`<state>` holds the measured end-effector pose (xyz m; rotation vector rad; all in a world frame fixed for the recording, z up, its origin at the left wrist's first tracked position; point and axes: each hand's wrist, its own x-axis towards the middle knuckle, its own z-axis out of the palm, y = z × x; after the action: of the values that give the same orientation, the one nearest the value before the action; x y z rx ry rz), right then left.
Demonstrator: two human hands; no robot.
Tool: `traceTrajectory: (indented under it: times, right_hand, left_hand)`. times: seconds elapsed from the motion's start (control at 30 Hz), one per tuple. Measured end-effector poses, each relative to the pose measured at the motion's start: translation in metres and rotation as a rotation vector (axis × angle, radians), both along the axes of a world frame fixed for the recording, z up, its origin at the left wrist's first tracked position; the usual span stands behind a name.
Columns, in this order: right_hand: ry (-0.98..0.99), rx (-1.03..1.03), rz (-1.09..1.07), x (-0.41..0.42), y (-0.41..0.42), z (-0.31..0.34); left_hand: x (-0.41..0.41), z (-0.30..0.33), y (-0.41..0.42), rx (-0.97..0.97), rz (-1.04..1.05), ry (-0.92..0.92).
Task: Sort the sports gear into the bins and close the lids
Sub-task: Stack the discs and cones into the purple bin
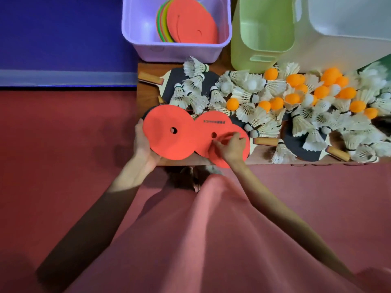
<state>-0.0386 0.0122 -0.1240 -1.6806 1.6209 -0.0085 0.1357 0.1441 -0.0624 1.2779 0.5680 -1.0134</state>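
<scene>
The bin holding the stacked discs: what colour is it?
Pale purple bin, seen in the head view; the top disc inside is orange-red.

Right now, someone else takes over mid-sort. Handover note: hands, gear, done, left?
Left hand: holds one red disc by its left edge, near the table's front left corner.
Right hand: fingers pinching two more overlapping red discs beside it.
Done: a stack of coloured discs is in the purple bin.
Left: the three held discs go in the purple bin. Shuttlecocks, orange balls and table tennis paddles lie unsorted on the table. The green bin and white bin look empty. No lids in view.
</scene>
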Motion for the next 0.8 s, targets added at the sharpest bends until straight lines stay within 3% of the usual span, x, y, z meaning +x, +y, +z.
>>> traceTrajectory:
  times: [0.17,0.37,0.53,0.63,0.8]
  right_hand:
    - [0.162,-0.096,-0.060,0.007,0.005,-0.005]
    - [0.157,-0.117,-0.072,0.003,-0.002,0.004]
    - [-0.033,-0.178,0.106,-0.017,-0.015,0.032]
    - [-0.251,-0.262,0.255,-0.033,-0.023,0.049]
    - [-0.559,-0.399,0.122,-0.038,-0.024,0.081]
  left_hand:
    - [0.005,0.000,0.005,-0.025,0.016,0.013]
    - [0.008,0.002,0.008,-0.062,-0.017,0.025]
    - [0.012,0.004,0.009,-0.136,-0.049,0.018]
    - [0.014,0.005,0.009,-0.149,-0.083,0.005]
    - [0.016,0.010,0.007,-0.180,-0.129,-0.050]
